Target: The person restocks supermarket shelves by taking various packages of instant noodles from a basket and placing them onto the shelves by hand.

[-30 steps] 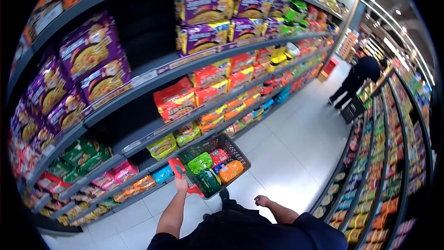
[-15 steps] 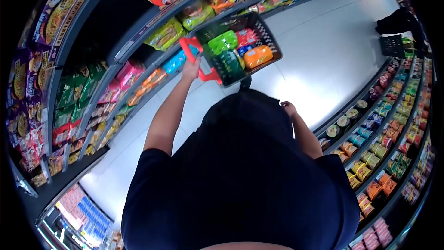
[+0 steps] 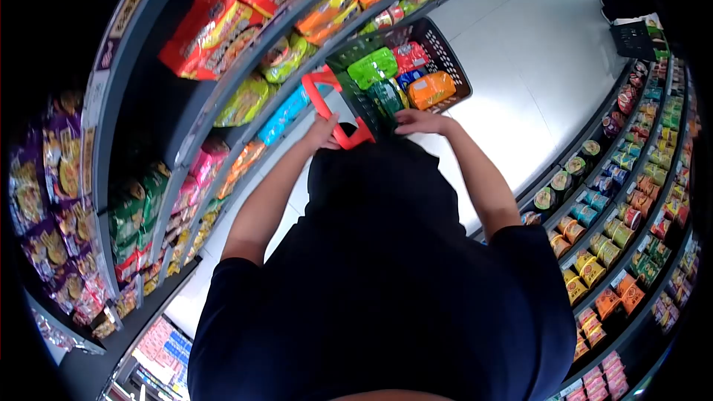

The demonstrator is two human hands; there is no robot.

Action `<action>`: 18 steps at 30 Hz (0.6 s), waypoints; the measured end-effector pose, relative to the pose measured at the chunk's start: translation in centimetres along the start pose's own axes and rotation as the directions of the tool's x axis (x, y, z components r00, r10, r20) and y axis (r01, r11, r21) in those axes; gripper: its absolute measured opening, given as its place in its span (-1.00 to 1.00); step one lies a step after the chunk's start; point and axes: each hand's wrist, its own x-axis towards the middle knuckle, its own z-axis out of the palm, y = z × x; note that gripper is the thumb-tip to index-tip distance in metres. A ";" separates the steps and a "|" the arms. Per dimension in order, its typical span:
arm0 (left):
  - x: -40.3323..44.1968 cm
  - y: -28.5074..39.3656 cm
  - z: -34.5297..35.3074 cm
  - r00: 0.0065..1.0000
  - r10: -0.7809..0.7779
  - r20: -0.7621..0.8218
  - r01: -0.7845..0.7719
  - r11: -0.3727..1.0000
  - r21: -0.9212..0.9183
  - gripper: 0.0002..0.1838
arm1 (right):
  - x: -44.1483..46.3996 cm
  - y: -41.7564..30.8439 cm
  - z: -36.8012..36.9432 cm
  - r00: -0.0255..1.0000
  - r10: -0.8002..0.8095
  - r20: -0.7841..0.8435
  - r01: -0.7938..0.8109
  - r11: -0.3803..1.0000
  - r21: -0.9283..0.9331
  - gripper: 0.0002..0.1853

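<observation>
A dark shopping basket (image 3: 457,67) with a red handle (image 3: 321,96) hangs in front of my body. My left hand (image 3: 321,132) is closed around the handle's lower part. Over the basket's near rim lies my right hand (image 3: 422,122), fingers stretched out and a little apart; whether they touch the dark green pack (image 3: 385,96) I cannot tell. Inside the basket sit a bright green pack (image 3: 373,67), a red pack (image 3: 411,57) and an orange pack (image 3: 431,90). A blue pack (image 3: 410,79) shows partly between them.
Shelves of bagged noodles (image 3: 215,33) curve close along the left side, near the basket. Rows of cup noodles (image 3: 587,271) line the right shelf. Pale floor (image 3: 512,67) runs between. Another person in dark clothing (image 3: 625,1) is at the far right, beside a dark basket (image 3: 633,39).
My right hand has come up from beside my body to the basket's near rim. The basket has shifted slightly right in view, with my left hand still on its handle.
</observation>
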 end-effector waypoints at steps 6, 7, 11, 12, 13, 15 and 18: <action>9.6 -1.6 3.5 0.430 0.753 0.499 -0.896 0.423 0.134 -0.59 | 5.7 -10.0 5.0 0.946 -0.302 -0.116 0.255 0.917 -0.306 -0.58; 17.6 -7.4 3.7 0.829 0.496 0.260 -0.429 0.861 -0.274 -0.56 | 3.5 -13.5 4.4 0.974 -0.222 -0.054 0.217 0.973 -0.080 -0.50; 7.3 5.4 6.1 0.808 -0.160 0.567 0.031 0.973 0.230 -0.46 | 0.4 -9.3 5.2 0.930 0.000 -0.368 -0.082 0.975 -0.208 -0.31; 6.1 7.2 6.7 0.791 -0.166 0.588 -0.141 0.887 0.441 -0.47 | -0.5 -8.5 5.1 0.910 0.019 -0.414 -0.096 0.981 -0.166 -0.36; 5.2 9.3 7.0 0.778 -0.177 0.603 -0.308 0.729 0.612 -0.47 | -0.9 -6.9 5.2 0.889 0.035 -0.457 -0.102 0.987 -0.123 -0.41; 6.5 12.1 7.2 0.742 0.037 0.669 -0.550 0.604 0.577 -0.53 | -3.6 -5.7 5.9 0.756 0.016 -0.654 -0.171 0.970 -0.173 -0.47; 5.0 16.5 9.0 0.696 0.356 0.624 -0.718 0.341 0.607 -0.63 | -7.0 -5.2 6.0 0.499 0.032 -0.866 -0.173 0.983 -0.063 -0.63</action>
